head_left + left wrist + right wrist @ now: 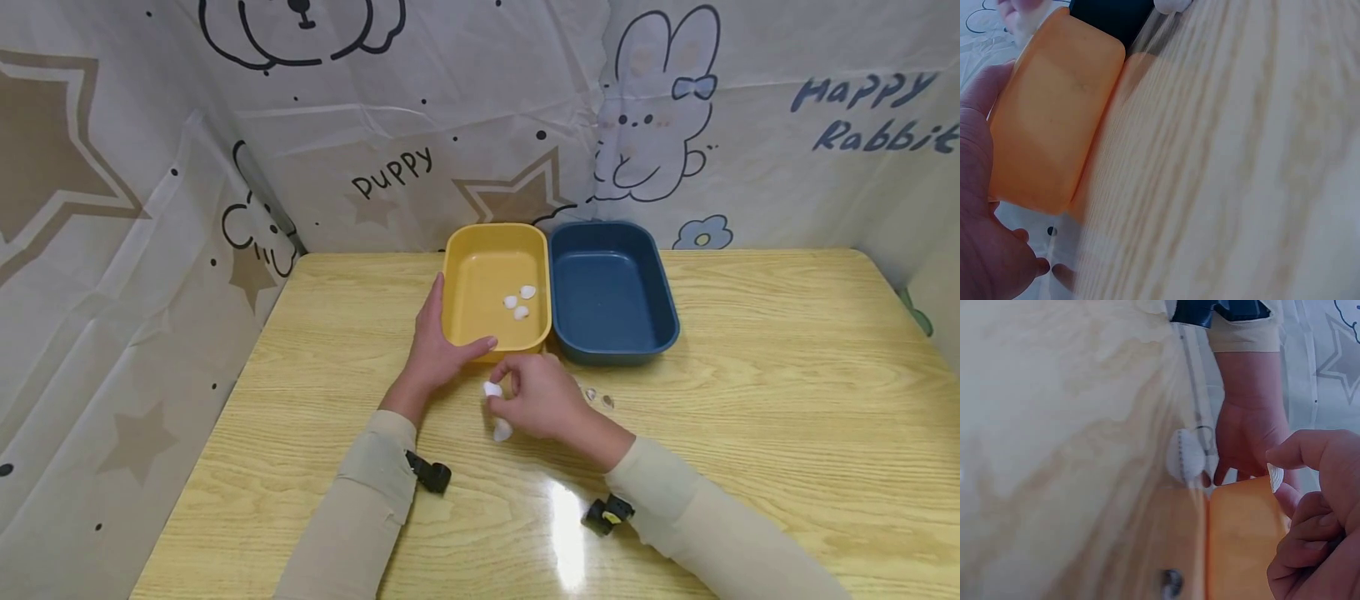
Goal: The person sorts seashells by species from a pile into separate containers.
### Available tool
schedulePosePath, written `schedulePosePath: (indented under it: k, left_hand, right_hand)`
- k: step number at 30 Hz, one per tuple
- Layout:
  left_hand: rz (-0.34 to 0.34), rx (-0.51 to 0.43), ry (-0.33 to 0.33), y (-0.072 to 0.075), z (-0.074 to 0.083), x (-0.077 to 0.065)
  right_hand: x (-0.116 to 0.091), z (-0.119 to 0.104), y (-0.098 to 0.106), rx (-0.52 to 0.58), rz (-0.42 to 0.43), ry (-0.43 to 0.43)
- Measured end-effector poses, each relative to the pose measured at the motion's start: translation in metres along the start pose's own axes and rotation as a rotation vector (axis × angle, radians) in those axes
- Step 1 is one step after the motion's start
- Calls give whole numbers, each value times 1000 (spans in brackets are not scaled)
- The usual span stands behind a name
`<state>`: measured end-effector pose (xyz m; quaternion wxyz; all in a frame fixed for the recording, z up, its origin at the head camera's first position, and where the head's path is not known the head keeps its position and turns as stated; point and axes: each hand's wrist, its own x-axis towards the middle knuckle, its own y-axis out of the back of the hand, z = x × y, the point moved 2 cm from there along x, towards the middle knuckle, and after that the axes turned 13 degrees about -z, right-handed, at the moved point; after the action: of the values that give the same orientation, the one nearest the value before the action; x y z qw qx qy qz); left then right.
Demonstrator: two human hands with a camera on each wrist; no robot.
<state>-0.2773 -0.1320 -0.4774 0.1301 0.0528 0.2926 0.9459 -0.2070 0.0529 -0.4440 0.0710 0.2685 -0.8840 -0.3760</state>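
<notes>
My left hand (438, 350) holds the near left corner of a yellow bin (461, 325), thumb over the front rim and fingers along the left wall. My right hand (543, 397) pinches a small white seashell (492, 389) between thumb and forefinger, just in front of that bin. In the right wrist view the pinched seashell (1275, 478) has a ribbed surface. Another white seashell (502, 430) lies on the table below the right hand. Inside the yellow bin lie three white shells (521, 312). The left wrist view shows the bin's orange-looking outer wall (1060, 119).
A dark blue bin (615, 352) stands against the yellow bin's right side. Small clear glassy pieces (591, 394) lie on the wooden table (780, 375) right of my right hand. A printed cloth (510, 92) hangs behind the table's back edge.
</notes>
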Motion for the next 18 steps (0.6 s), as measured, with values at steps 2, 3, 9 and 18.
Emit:
schedulePosePath:
  k: [2, 3, 9, 18]
  left_hand:
    - [0, 2, -4, 0, 0, 0]
    - [0, 2, -4, 0, 0, 0]
    - [-5, 1, 16, 1, 0, 0]
    - [-20, -8, 12, 1, 1, 0]
  right_hand:
    - [-1, -2, 3, -4, 5, 10]
    - [-1, -3, 5, -2, 8, 15]
    - [-4, -7, 18, 24, 61, 60]
    - [3, -11, 43, 38, 139, 83]
